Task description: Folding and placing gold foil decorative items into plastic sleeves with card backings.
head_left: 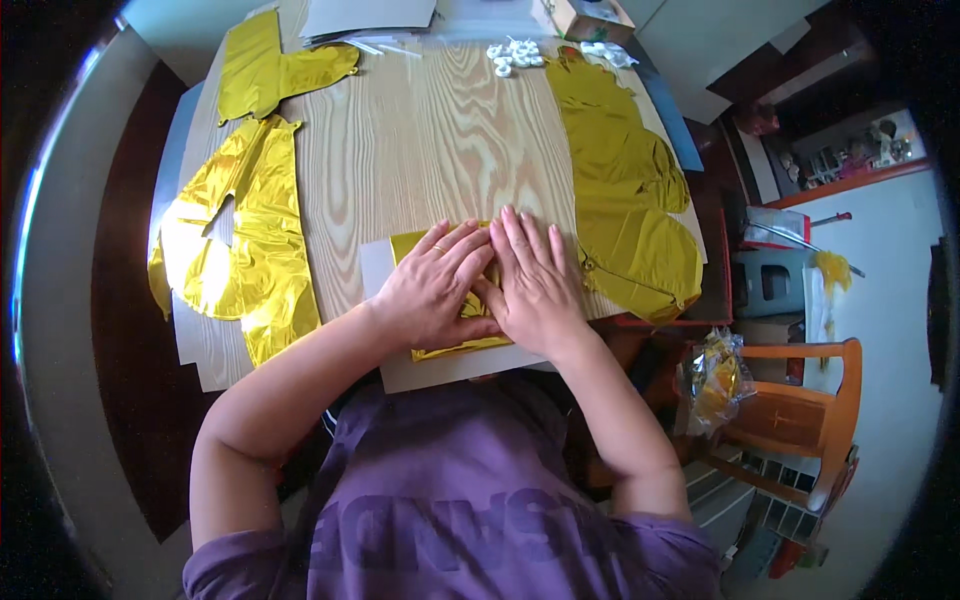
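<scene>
A folded piece of gold foil, seemingly a flat foil balloon (pixel 465 351), lies on a pale card sheet (pixel 440 376) at the table's near edge. My left hand (pixel 432 282) rests flat on the foil with its fingers stretched out. Beside it, my right hand (pixel 534 280) also lies flat, fingers extended and slightly apart, pressing the foil's right part. The fingertips of both hands nearly meet at the far edge. Much of the foil is hidden beneath them. Neither hand grips anything.
Flat gold foil balloons lie at the left (pixel 275 235), far left (pixel 250 75) and right (pixel 630 170) of the wood-grain table (pixel 430 130). Small white rolls (pixel 515 54), grey-white sheets (pixel 365 18) and a box (pixel 590 18) sit at the back. A wooden chair (pixel 790 405) stands right.
</scene>
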Tool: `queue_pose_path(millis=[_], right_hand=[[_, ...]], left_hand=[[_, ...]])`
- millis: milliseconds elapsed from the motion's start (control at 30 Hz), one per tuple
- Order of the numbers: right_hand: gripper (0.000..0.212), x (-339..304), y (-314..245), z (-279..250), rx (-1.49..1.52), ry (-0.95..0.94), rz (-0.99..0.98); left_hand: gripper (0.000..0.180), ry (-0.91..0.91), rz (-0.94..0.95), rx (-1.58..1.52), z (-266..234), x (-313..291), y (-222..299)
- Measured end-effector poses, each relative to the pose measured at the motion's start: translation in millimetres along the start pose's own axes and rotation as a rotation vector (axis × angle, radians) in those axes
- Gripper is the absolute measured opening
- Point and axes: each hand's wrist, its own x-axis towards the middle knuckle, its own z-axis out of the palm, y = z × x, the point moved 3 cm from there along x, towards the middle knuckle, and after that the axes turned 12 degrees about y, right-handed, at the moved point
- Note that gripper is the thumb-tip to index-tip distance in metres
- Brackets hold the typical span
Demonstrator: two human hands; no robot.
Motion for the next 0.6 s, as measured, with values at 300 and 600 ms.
queue_pose_path(millis=[300, 600], right_hand=[[0.087, -2.1, 3.3, 7.1, -0.049, -0.090, -0.040], [0.088, -2.8, 3.6, 8.5, -0.019, -0.098, -0.026]], left_hand=[[0.097, -0.182, -0.059, 0.149, -18.3, -20.4, -5.0], [0.110, -0.354, -0.161, 0.252, -49.4, -48.5, -13.7]])
